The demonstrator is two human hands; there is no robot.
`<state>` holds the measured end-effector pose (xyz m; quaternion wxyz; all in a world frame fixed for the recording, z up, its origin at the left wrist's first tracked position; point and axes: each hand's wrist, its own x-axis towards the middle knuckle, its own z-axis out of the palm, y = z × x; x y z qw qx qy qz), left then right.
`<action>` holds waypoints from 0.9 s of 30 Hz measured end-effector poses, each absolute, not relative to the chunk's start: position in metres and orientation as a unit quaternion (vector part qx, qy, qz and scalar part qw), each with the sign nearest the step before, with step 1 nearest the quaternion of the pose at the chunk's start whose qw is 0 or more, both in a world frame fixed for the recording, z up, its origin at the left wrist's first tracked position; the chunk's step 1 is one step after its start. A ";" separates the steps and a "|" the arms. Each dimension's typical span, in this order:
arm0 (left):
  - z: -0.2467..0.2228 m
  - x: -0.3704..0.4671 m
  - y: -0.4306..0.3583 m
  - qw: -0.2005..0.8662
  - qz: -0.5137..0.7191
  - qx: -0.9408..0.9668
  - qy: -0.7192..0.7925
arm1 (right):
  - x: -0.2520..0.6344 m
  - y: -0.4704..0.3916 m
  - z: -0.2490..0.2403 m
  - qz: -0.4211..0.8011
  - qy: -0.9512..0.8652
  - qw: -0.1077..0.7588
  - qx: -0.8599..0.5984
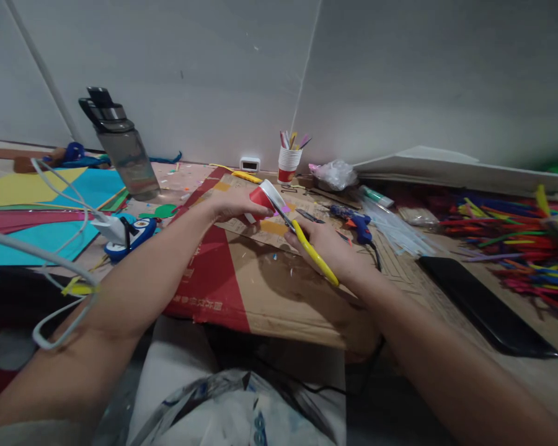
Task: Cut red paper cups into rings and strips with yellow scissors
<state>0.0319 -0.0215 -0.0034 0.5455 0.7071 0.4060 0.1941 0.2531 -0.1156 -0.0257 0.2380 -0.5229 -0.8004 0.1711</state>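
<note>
My left hand (pixel 235 203) is closed around a red and white paper cup (pixel 261 197), tilted so that its white rim faces up and right. In my right hand (pixel 323 244) is a pair of scissors (pixel 314 251) with yellow handles. The scissor blades point up and left and meet the cup at its rim; whether they are cutting into it cannot be made out. Below both hands lies a flattened cardboard sheet (pixel 288 297) with a red stripe and small paper scraps.
A water bottle (pixel 130 155) stands left, by coloured paper sheets (pixel 13 189) and a white cable. Stacked cups holding pens (pixel 289 164) stand at the wall. Rightward lie a blue glue gun (pixel 360 226), clear glue sticks (pixel 395 226), a black phone (pixel 486 306) and coloured pipe cleaners (pixel 506 232).
</note>
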 end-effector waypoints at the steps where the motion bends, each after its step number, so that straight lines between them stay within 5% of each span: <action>1: -0.004 0.035 -0.022 0.535 0.199 0.709 0.415 | 0.254 -0.115 -0.026 0.169 -0.800 0.240 -0.523; 27: 0.001 0.041 -0.027 0.449 0.169 0.754 0.449 | 0.255 -0.116 -0.025 0.198 -0.801 0.247 -0.508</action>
